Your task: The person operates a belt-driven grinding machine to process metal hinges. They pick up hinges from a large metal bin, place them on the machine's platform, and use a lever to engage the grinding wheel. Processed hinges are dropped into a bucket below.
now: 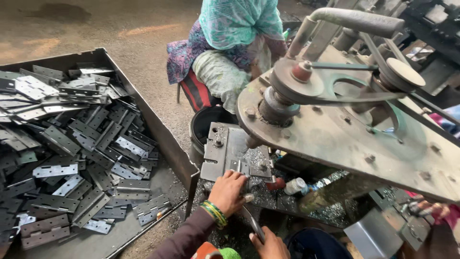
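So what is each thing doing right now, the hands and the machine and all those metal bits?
Left hand: pressed on the machine's work plate, gripping a metal piece.
Right hand: closed on a thin metal strip.
Belt wheel: belt on.
Hinge plates: heaped loose in the metal tray.
Seated person: sitting beyond the machine.

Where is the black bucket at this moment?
In the head view, the black bucket stands at centre, between the metal tray of hinge plates and the machine's work plate, in front of the seated person.

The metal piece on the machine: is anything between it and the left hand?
Nothing visible. The left hand rests right on the metal piece on the machine's work plate, under the drill spindle. The right hand holds a thin tool lower down.
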`<action>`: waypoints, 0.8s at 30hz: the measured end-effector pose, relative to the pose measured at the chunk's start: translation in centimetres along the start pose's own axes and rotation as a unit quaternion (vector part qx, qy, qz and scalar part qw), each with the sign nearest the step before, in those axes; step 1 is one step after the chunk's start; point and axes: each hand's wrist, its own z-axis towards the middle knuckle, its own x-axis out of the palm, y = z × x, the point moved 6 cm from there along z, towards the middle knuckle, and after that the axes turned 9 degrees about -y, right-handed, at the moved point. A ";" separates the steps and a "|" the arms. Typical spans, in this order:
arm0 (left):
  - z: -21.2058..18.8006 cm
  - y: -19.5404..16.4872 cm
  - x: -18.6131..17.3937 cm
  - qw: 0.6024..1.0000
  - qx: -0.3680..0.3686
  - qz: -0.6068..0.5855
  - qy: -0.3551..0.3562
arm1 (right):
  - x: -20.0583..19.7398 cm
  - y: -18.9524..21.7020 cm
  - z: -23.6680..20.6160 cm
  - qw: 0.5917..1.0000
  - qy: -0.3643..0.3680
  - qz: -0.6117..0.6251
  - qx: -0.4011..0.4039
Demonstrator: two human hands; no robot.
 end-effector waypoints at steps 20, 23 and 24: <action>2.5 3.3 -0.1 0.984 -0.066 0.154 0.053 | 4.1 -0.6 -0.3 0.994 -0.094 0.027 0.042; 2.5 3.2 -0.7 0.987 -0.071 0.142 0.024 | 0.6 1.2 -0.2 0.995 -0.083 0.031 -0.040; 2.4 3.1 -0.8 0.986 -0.072 0.147 0.024 | -0.6 1.5 -0.4 0.996 -0.074 0.010 -0.043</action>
